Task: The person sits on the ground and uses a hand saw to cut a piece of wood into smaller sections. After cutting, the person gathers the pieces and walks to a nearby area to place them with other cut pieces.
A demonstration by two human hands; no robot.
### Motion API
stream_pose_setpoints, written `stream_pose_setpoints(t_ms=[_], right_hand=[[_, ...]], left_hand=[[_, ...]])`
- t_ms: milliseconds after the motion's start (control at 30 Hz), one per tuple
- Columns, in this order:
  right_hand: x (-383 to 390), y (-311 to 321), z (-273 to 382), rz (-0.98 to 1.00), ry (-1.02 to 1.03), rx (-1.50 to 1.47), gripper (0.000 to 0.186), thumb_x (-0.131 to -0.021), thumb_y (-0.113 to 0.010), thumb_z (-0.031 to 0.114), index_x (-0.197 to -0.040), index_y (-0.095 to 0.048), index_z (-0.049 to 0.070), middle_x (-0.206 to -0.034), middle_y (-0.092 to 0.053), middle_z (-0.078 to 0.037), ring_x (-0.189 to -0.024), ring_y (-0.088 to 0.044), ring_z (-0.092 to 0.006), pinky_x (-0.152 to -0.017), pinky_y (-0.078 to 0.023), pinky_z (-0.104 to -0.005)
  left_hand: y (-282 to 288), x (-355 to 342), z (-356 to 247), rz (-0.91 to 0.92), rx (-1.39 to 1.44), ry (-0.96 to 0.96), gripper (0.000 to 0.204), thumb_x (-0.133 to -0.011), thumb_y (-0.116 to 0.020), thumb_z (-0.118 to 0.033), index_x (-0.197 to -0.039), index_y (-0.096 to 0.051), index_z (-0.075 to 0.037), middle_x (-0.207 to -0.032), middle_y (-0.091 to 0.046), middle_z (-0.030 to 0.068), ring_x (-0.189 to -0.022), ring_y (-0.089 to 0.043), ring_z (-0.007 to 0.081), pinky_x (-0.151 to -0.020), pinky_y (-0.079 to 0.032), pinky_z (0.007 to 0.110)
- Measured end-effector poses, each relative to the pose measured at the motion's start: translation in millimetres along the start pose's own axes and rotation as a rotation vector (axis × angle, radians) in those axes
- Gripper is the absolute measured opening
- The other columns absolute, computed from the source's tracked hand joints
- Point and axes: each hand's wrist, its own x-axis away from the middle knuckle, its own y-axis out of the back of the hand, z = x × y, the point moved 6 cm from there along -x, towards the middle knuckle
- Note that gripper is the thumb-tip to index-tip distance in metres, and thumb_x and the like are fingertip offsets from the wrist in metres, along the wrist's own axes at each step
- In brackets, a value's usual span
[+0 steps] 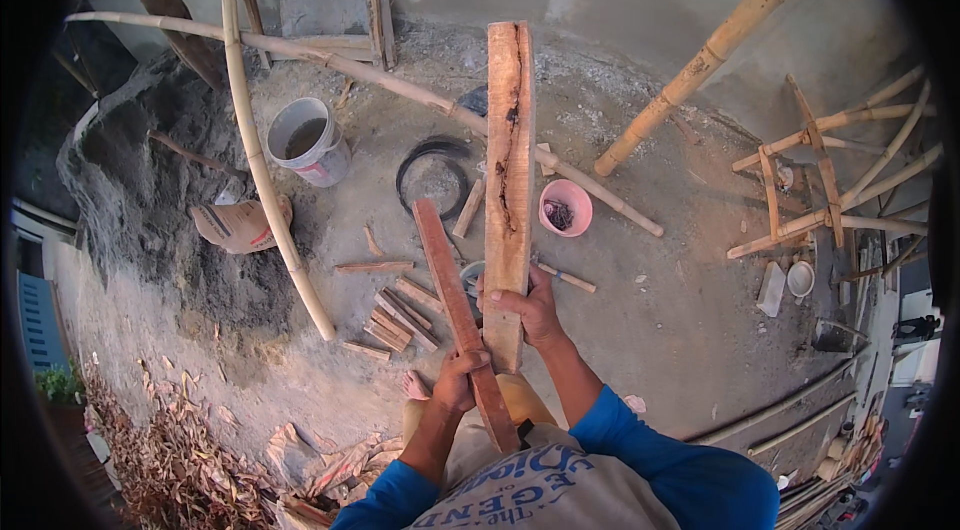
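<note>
Fingers on both sides are clamped on wood, each set on its own piece. From the left, several short cut wooden strips point(400, 318) lie on the ground, apart from either grip. Next comes the narrow reddish-brown batten point(452, 295), the left hand point(455, 385) wrapped round its lower part; its long axis runs up and outward, the far end leaning left, the near end in front of the shirt. To its right is the wider, paler plank point(497, 180), marked by a dark lengthwise crack, its axis pointing almost straight away from the person. Its lower end sits just up and right of the left hand, so the pieces spread at the top and converge below, where I cannot tell whether they touch. The right hand point(532, 315) grips the plank near that end, thumb across its face. Farther right, a pink bucket point(565, 210) stands beyond this hand.
</note>
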Motion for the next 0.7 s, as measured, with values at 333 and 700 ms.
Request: stream_pose_setpoints(t_ms=[333, 700], right_hand=[[-12.6, 17.3, 85.9, 0.219, 0.135, -0.428, 0.065, -0.092, -0.078, 0.029, -0.141, -0.053, -0.006, -0.134, -0.066, -0.018, -0.123, -0.065, -0.0256, -0.108, -0.049, -0.0432], [-8.9, 17.9, 34.5, 0.272, 0.061, -0.508, 0.051, -0.088, -0.084, 0.012, -0.132, -0.06, 0.001, -0.12, -0.068, -0.004, -0.113, -0.062, -0.0168, -0.104, -0.046, -0.0351]], left_hand=[[-40.8, 19.2, -64.8, -0.007, -0.561, -0.134, 0.053, -0.073, -0.073, 0.003, -0.125, -0.061, 0.0, -0.108, -0.069, 0.0062, -0.091, -0.068, 0.0167, -0.082, -0.057, 0.032], [-30.9, 48.7, -115.7, -0.087, -0.716, -0.053, 0.063, -0.067, -0.072, -0.002, -0.129, -0.061, 0.004, -0.109, -0.068, 0.0097, -0.096, -0.067, 0.0223, -0.09, -0.055, 0.036]])
